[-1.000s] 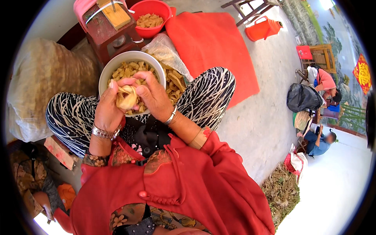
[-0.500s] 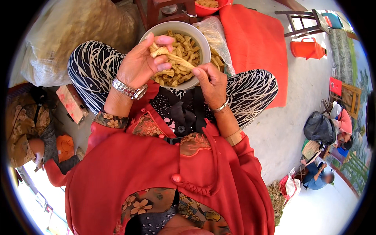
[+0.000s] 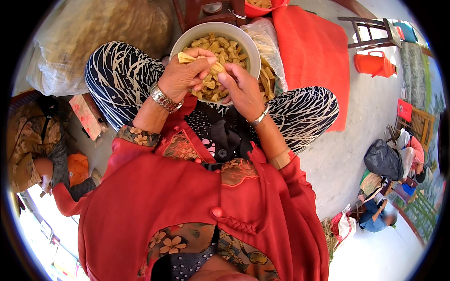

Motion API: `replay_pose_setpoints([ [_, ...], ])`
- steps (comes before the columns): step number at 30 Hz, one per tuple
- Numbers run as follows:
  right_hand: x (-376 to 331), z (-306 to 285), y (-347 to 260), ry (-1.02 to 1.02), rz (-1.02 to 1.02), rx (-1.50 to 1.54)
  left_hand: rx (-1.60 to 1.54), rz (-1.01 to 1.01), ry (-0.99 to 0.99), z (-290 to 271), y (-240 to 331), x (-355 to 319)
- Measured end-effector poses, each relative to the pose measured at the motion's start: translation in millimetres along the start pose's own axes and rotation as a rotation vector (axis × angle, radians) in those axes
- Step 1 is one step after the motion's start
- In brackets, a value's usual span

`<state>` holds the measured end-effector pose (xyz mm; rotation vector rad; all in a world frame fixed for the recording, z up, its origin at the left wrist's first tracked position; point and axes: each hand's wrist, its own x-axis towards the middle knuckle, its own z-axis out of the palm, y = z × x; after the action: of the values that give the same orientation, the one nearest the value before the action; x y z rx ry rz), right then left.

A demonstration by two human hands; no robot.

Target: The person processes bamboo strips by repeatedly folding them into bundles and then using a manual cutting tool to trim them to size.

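A pale yellow fibrous strip (image 3: 217, 69) is stretched and folded between my hands, above a white bowl (image 3: 256, 52). Its ribbed end sticks out past my left hand (image 3: 183, 77), whose fingers are closed round it. My right hand (image 3: 244, 92) pinches the other part between thumb and fingers, close beside the left fingertips. Many short tan bundles of similar material (image 3: 232, 45) fill the bowl, which sits between my knees. My hands hide its near side.
Loose strips (image 3: 268, 77) and a clear plastic bag (image 3: 266, 37) lie right of the bowl, beside a red cloth (image 3: 311, 61). A brown stool (image 3: 208, 15) and red basin (image 3: 266, 8) stand beyond. At left is a bulging sack (image 3: 101, 44); a red jug (image 3: 375, 64) stands right.
My left hand has turned over and closed round the strip, its open palm no longer showing. My hands have come closer together, and the strip is now bunched shorter between them.
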<state>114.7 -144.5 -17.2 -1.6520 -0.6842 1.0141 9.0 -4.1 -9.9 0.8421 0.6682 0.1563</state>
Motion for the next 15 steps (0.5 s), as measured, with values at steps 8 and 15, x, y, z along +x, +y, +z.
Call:
replay_pose_setpoints([
  [8,5,-7,-15,-0.069,-0.260,-0.237,-0.226,0.106,0.120,-25,18,-2],
  [15,59,-45,-73,0.150,-0.610,-0.606,-0.119,0.260,0.075,7,78,30],
])
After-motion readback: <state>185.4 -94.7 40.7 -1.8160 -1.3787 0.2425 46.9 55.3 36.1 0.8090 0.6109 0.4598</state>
